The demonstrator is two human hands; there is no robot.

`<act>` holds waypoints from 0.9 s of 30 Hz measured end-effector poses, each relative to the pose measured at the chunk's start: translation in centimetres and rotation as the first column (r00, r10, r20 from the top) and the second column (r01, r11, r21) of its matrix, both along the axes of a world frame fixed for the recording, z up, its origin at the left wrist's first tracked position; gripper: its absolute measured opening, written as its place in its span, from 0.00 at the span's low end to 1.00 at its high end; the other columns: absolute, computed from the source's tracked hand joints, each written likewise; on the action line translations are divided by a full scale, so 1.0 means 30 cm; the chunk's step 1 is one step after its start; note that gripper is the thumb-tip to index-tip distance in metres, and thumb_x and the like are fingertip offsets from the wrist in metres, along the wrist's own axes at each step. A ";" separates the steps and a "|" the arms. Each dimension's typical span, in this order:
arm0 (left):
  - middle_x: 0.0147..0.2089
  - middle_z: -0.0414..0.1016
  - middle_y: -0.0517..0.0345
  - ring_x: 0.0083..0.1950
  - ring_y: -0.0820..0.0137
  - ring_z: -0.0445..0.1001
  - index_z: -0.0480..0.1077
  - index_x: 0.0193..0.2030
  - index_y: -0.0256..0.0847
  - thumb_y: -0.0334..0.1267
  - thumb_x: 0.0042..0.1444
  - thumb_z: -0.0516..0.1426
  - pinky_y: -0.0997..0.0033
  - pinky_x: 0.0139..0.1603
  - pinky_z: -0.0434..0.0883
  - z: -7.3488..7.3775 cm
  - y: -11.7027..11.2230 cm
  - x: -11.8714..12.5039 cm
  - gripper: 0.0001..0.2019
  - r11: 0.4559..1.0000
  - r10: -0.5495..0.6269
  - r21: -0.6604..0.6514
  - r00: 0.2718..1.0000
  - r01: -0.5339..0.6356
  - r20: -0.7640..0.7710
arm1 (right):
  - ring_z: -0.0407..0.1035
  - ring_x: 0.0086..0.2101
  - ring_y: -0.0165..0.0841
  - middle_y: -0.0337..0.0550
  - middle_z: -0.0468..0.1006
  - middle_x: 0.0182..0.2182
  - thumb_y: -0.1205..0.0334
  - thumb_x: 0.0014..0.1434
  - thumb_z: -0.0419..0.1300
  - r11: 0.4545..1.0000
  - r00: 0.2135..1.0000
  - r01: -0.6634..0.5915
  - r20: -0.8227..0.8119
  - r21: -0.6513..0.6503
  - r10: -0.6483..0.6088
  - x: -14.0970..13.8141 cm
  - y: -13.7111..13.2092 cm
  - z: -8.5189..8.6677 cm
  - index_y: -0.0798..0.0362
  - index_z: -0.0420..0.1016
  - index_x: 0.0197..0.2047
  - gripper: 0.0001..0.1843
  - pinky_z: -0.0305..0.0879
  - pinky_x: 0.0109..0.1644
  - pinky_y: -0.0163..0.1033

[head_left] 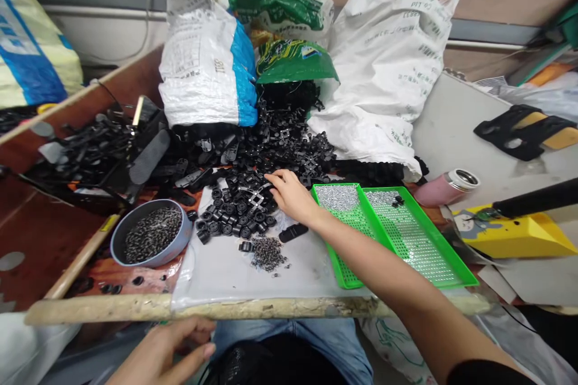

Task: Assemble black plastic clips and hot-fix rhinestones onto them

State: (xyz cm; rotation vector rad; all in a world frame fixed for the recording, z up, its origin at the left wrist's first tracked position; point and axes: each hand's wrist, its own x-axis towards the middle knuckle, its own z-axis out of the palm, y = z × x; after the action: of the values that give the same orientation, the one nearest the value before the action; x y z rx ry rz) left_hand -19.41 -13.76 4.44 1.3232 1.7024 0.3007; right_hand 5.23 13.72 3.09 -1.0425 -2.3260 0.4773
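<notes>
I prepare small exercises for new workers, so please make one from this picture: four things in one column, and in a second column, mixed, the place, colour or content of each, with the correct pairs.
Things:
1. Left hand
2. Bowl
3. Right hand
4. Bottle

Descriptions:
A. At the heap of black parts
B. Pink, beside a green tray
C. On the person's side of the wooden bar
D. Pale blue, with small dark pieces inside

Pairs: 1-C, 2-D, 3-A, 4-B
</notes>
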 end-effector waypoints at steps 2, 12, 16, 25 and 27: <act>0.47 0.85 0.54 0.48 0.55 0.81 0.82 0.47 0.50 0.54 0.55 0.62 0.64 0.51 0.76 0.036 0.055 0.037 0.17 0.993 0.019 0.112 0.995 -0.031 0.098 | 0.71 0.52 0.44 0.55 0.77 0.49 0.71 0.65 0.57 1.000 1.000 0.001 0.006 -0.022 -0.001 -0.018 0.027 0.003 0.55 0.78 0.54 0.16 0.68 0.59 0.51; 0.52 0.83 0.46 0.50 0.58 0.80 0.79 0.55 0.40 0.52 0.49 0.69 0.60 0.56 0.74 0.007 0.375 0.250 0.29 0.785 0.268 0.214 0.630 -0.582 0.729 | 0.77 0.41 0.36 0.43 0.83 0.40 0.58 0.62 0.66 0.960 0.918 -0.199 -0.379 -0.197 0.113 0.099 -0.210 0.102 0.47 0.83 0.44 0.08 0.73 0.44 0.43; 0.51 0.83 0.48 0.52 0.60 0.79 0.82 0.49 0.40 0.50 0.51 0.69 0.64 0.58 0.72 0.012 0.419 0.295 0.22 0.801 0.160 0.215 0.547 -0.558 0.822 | 0.76 0.38 0.35 0.42 0.83 0.39 0.55 0.63 0.66 0.930 0.916 -0.237 -0.383 -0.280 0.119 0.137 -0.308 0.110 0.46 0.81 0.47 0.10 0.72 0.41 0.41; 0.50 0.82 0.52 0.46 0.62 0.79 0.77 0.58 0.44 0.45 0.59 0.63 0.66 0.50 0.72 0.018 0.391 0.331 0.20 0.753 0.209 0.525 0.901 -0.396 0.380 | 0.76 0.42 0.44 0.49 0.81 0.37 0.69 0.61 0.62 0.911 0.950 0.027 0.294 -0.412 0.105 0.163 -0.405 -0.021 0.54 0.79 0.39 0.04 0.70 0.46 0.45; 0.46 0.80 0.53 0.44 0.63 0.77 0.78 0.56 0.45 0.43 0.60 0.63 0.68 0.46 0.71 0.020 0.385 0.336 0.18 0.720 0.209 0.610 0.941 -0.332 0.265 | 0.75 0.43 0.44 0.49 0.80 0.38 0.70 0.62 0.60 0.927 0.952 0.006 0.286 -0.375 0.110 0.159 -0.412 -0.027 0.54 0.78 0.39 0.06 0.70 0.47 0.45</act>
State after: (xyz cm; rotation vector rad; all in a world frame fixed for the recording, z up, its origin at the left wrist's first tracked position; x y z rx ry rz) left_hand -9.33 -2.21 5.04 1.4551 1.6965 1.2496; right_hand 10.00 1.38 2.29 -1.3084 -2.6008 0.8613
